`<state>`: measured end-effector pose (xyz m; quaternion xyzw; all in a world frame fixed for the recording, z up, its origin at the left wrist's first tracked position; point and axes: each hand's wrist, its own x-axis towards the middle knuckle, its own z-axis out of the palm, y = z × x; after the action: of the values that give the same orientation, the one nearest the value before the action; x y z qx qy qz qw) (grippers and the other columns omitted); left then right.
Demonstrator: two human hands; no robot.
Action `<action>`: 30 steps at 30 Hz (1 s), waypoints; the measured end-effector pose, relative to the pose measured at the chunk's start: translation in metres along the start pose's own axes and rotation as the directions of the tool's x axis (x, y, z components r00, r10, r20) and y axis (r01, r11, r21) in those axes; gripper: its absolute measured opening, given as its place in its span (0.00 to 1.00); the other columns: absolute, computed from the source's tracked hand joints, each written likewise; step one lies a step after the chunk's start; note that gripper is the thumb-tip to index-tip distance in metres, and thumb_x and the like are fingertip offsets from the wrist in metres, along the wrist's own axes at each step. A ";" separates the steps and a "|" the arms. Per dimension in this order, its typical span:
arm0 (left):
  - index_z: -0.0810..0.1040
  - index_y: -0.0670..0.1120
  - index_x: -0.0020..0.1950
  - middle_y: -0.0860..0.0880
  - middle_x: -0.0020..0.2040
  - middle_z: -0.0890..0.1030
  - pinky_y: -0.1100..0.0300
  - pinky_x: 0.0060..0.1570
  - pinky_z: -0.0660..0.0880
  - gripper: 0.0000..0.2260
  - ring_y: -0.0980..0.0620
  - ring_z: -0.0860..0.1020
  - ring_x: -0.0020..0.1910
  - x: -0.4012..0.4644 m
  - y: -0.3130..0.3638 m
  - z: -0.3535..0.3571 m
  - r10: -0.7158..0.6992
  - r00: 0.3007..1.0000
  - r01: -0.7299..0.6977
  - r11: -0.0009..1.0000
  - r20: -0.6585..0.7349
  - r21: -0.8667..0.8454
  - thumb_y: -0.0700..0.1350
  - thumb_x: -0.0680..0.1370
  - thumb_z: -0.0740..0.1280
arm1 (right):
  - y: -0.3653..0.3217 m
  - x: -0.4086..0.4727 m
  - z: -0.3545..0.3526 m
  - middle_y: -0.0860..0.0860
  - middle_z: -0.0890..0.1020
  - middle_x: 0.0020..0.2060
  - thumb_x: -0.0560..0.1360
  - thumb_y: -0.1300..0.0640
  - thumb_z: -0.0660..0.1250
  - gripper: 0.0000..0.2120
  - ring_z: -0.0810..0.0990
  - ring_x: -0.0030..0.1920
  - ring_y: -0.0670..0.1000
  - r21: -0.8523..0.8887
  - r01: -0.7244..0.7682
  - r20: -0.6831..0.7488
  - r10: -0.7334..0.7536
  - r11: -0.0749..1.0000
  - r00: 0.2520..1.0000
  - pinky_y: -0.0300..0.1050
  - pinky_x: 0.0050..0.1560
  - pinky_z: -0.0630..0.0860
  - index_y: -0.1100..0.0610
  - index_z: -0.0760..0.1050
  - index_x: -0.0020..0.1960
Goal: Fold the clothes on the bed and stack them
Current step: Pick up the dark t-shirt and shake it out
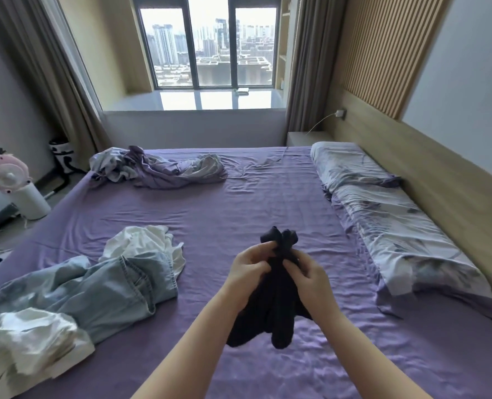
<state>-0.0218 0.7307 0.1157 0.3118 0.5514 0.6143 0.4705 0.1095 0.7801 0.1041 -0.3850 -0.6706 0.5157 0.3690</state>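
Note:
A small dark navy garment point(270, 306) hangs bunched above the purple bed sheet point(239, 203). My left hand point(249, 270) and my right hand point(308, 279) both pinch its upper part, close together, with the fabric's top poking up above my fingers. Light blue jeans point(101, 286) lie crumpled on the bed's left side. A white garment point(149, 246) sits just behind the jeans, and another white garment point(29, 338) lies at the near left corner.
A crumpled purple and floral cover point(158, 168) lies at the far left of the bed. Two floral pillows point(382, 208) run along the wooden headboard on the right. A pink fan point(7, 174) on a white stand is beside the bed's left edge.

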 end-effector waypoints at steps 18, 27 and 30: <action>0.77 0.46 0.53 0.47 0.49 0.83 0.55 0.48 0.79 0.17 0.52 0.82 0.46 0.006 -0.019 0.051 -0.012 0.982 0.068 0.954 -0.190 0.291 0.48 0.69 0.76 | -0.010 0.001 -0.055 0.53 0.79 0.53 0.76 0.58 0.66 0.18 0.81 0.51 0.51 0.502 -0.274 0.118 0.248 0.820 0.961 0.46 0.50 0.79 0.55 0.65 0.64; 0.79 0.40 0.48 0.42 0.44 0.83 0.52 0.45 0.79 0.10 0.46 0.82 0.44 -0.014 -0.054 0.046 -0.172 0.911 0.214 0.974 -0.375 0.072 0.47 0.76 0.69 | 0.052 -0.058 -0.065 0.50 0.84 0.40 0.77 0.61 0.65 0.05 0.83 0.44 0.48 0.056 -0.164 0.077 0.160 0.985 0.984 0.43 0.47 0.78 0.55 0.79 0.46; 0.79 0.37 0.46 0.39 0.45 0.83 0.46 0.50 0.77 0.10 0.43 0.81 0.45 -0.025 -0.070 0.028 -0.184 0.910 0.271 0.942 -0.372 0.196 0.45 0.78 0.66 | 0.053 -0.059 -0.064 0.56 0.84 0.41 0.79 0.60 0.61 0.10 0.81 0.42 0.51 0.291 -0.260 0.039 0.260 0.921 0.965 0.46 0.47 0.77 0.60 0.80 0.46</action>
<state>0.0288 0.7151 0.0563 0.1867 0.7297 0.5279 0.3924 0.1990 0.7618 0.0590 -0.4118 -0.5296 0.6538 0.3502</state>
